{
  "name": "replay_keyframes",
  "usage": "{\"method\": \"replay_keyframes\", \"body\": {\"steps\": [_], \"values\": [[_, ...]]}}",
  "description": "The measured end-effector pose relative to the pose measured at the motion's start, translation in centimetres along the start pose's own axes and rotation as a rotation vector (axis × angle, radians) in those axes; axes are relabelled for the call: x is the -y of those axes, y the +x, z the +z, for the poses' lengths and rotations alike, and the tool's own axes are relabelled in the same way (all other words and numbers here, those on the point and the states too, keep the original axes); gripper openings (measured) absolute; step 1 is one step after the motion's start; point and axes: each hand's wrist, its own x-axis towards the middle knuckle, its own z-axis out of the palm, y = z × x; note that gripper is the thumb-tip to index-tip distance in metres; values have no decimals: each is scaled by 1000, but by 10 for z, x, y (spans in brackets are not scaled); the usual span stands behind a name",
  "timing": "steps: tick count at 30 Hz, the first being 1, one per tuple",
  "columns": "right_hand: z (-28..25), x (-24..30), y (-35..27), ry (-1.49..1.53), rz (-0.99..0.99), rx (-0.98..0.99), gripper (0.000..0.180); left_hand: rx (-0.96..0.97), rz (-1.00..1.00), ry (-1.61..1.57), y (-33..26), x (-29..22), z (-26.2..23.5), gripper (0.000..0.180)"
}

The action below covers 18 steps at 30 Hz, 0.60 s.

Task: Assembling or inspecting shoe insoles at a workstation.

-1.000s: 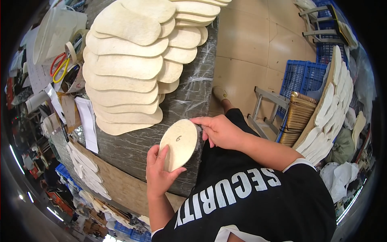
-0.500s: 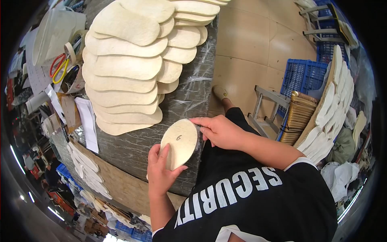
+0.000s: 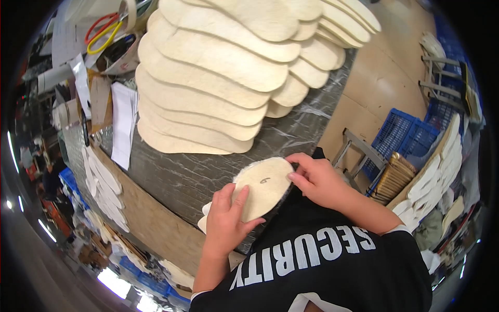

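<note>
A cream insole [image 3: 267,187] with a small dark mark on its face lies between my hands near the table's edge. A fuzzy white rim shows along its upper side. My left hand [image 3: 227,221] is closed on its middle, thumb and fingers resting on the face; the narrower end sticks out to the left of that hand. At the rounded end, my right hand [image 3: 317,179] pinches the edge between thumb and fingers. Farther off, overlapping rows of cream insoles [image 3: 208,86] cover much of the dark, plastic-wrapped table [image 3: 296,130].
Scissors with red and yellow handles [image 3: 104,36], a tape roll [image 3: 127,14] and white papers [image 3: 123,125] are at the left. A board with white pieces [image 3: 104,187] lies below them. Blue crates [image 3: 403,135], a metal frame [image 3: 364,148] and a leaning board of white pieces [image 3: 436,161] stand right.
My view has shifted, so the table and insole rows look closer and farther right. The held insole is tilted more to the right, with both hands still on it.
</note>
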Motion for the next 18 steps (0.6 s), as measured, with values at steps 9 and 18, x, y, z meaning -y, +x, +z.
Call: {"method": "replay_keyframes", "body": {"steps": [9, 18], "values": [[0, 2, 3, -1, 60, 38, 32, 0, -18, -75, 4, 10, -3, 80], [3, 0, 2, -92, -5, 18, 33, 21, -13, -104, 7, 11, -11, 80]]}}
